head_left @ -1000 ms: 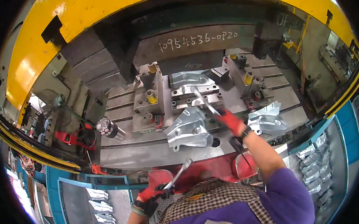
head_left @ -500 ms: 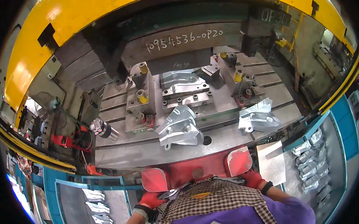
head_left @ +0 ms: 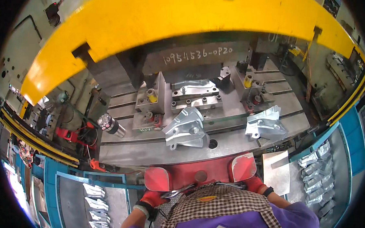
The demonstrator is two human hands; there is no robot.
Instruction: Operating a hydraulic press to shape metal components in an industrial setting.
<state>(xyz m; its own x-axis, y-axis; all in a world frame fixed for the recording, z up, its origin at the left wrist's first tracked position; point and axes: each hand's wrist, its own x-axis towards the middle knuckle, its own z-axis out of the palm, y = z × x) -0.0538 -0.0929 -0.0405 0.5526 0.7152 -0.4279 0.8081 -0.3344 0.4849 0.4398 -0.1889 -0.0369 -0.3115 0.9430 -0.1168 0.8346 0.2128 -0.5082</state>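
My left hand (head_left: 153,198), in a red glove, is at the left end of a red control stand (head_left: 184,175), beside its left guard plate (head_left: 157,179). My right hand (head_left: 253,184), gloved in red too, reaches in under the right guard plate (head_left: 243,167). The fingers of both hands are hidden. Thin metal tools, too covered to name, lie against the apron between the hands. Beyond the stand, a bent sheet-metal part (head_left: 188,130) rests on the press bed (head_left: 148,151). A second sheet-metal part (head_left: 265,125) lies to its right. Another sits in the die (head_left: 196,92), partly covered by the upper tool.
The yellow press ram (head_left: 186,16) spans the top. A steel flask (head_left: 111,125) stands on the bed's left. Blue-framed bins hold stacked parts (head_left: 319,173) at right and several parts (head_left: 97,204) at left. A pale board (head_left: 275,171) lies beside my right hand.
The yellow ram and upper tool have come down closer to the die. My view has shifted slightly. Both hands stay at the red stand.
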